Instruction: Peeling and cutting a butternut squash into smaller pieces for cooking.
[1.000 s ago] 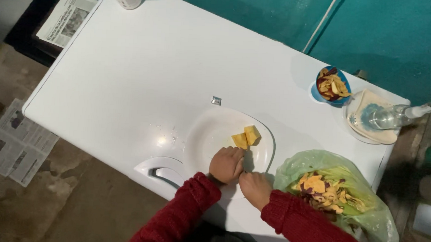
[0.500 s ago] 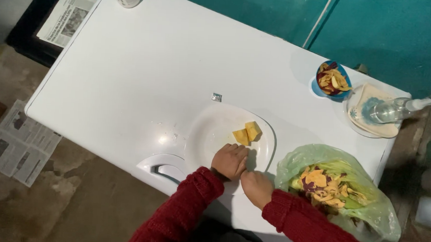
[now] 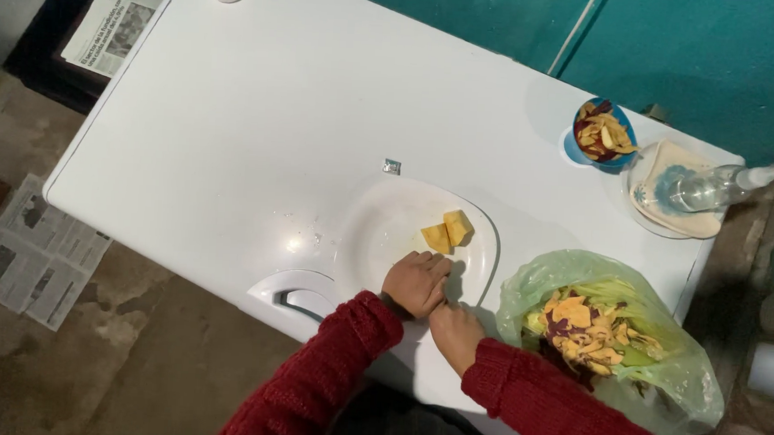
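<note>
At the near edge of the white plate on the worktop, the left hand and right hand meet, fingers curled; what their grip holds cannot be told. Yellow fruit chunks lie just beyond.

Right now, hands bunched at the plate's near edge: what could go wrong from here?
1. Both hands, left hand and right hand, press together on the near rim of the white plate, close to the table edge; it might tip or slide off.
2. The green bag of peels overhangs the table corner and could drop.
3. The yellow fruit pieces lie loose and may scatter if the plate jolts.
</note>
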